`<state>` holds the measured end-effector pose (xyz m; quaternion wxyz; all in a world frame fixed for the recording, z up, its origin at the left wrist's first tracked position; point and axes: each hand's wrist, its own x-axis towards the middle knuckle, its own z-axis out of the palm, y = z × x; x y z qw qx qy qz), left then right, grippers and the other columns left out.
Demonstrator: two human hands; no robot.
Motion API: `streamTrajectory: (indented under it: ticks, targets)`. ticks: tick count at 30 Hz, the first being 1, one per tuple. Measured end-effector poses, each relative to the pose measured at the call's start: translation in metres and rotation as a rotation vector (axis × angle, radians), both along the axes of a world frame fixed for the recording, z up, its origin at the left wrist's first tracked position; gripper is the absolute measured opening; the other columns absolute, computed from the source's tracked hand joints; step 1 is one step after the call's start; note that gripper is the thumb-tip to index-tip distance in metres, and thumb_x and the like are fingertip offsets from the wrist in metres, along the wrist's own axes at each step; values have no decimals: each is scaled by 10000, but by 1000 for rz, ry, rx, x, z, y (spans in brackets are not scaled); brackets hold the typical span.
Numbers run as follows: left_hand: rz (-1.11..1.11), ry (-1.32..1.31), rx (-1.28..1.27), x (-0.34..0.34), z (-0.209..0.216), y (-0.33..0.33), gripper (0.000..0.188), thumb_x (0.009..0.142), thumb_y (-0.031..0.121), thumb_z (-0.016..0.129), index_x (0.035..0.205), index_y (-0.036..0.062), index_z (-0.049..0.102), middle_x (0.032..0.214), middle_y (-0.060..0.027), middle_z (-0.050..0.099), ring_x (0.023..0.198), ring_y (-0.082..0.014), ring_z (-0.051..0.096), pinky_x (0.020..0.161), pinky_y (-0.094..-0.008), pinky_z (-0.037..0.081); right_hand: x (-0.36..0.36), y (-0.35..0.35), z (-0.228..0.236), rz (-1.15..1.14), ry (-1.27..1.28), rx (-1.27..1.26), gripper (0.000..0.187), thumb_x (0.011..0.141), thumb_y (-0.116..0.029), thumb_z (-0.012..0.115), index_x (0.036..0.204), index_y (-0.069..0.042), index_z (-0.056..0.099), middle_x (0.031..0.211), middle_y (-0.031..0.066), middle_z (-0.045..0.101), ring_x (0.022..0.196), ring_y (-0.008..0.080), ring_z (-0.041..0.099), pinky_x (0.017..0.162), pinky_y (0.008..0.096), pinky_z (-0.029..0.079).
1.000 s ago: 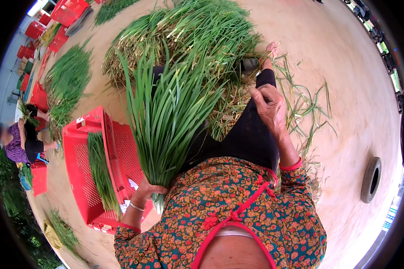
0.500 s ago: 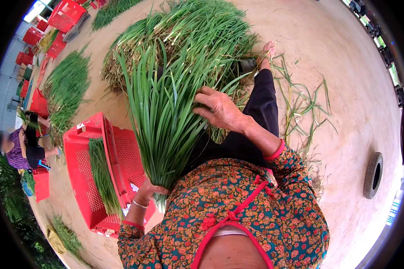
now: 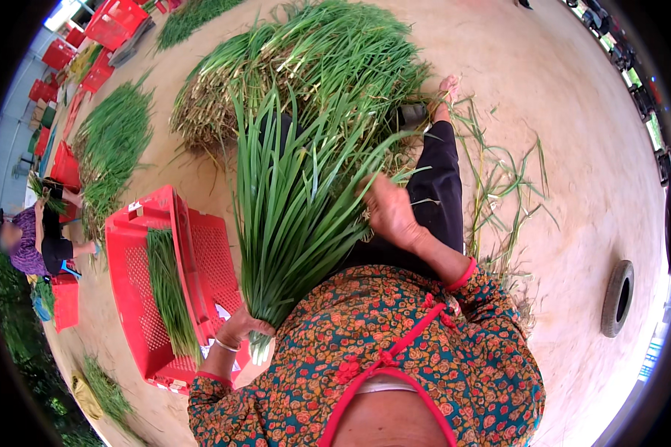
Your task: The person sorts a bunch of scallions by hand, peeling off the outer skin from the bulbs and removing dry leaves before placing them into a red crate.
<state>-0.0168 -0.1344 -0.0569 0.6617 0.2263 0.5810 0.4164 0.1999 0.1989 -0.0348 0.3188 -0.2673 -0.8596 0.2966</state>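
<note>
My left hand (image 3: 244, 326) is closed round the lower stems of a thick bunch of garlic chives (image 3: 291, 231). The long flat green leaves fan out away from me, and the pale cut ends poke out below the fist. At the right edge of the fan is my right hand (image 3: 394, 212), smeared by motion, beside a few stray leaves; its fingers are not clear. Left of the bunch stands a red perforated crate (image 3: 138, 298) with more chives (image 3: 173, 290) lying in it. Past the bunch lies a large heap of chives (image 3: 335, 56) on the floor.
Loose leaves (image 3: 499, 179) litter the floor to the right, with a tyre (image 3: 617, 298) farther over. At the left, a seated person (image 3: 30, 238) holds some greens near another heap (image 3: 115, 141). Several red crates (image 3: 115, 22) stand at the far left.
My right hand has moved right and a little toward me, off the leaves it was touching. The bunch in my left hand has shifted slightly to the right.
</note>
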Motion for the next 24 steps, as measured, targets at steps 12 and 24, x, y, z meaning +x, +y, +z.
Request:
streamTrajectory:
  ticks: [12, 24]
  targets:
    - [-45, 67, 65, -14, -19, -8, 709, 524, 33, 837, 1175, 1, 561, 1079, -60, 637, 998, -193, 576, 899, -314, 435, -13, 26, 98, 121, 244, -494, 285, 853, -129, 625, 1095, 6, 557, 671, 74, 596, 554, 125, 552, 512, 279, 458]
    - [3, -6, -32, -6, -2, 5, 735, 495, 11, 856, 1161, -6, 547, 1105, -82, 595, 1030, -211, 545, 942, -298, 406, -20, 24, 88, 443, 31, -811, 258, 939, -278, 544, 878, -28, 554, 618, -14, 528, 472, 38, 441, 421, 198, 341]
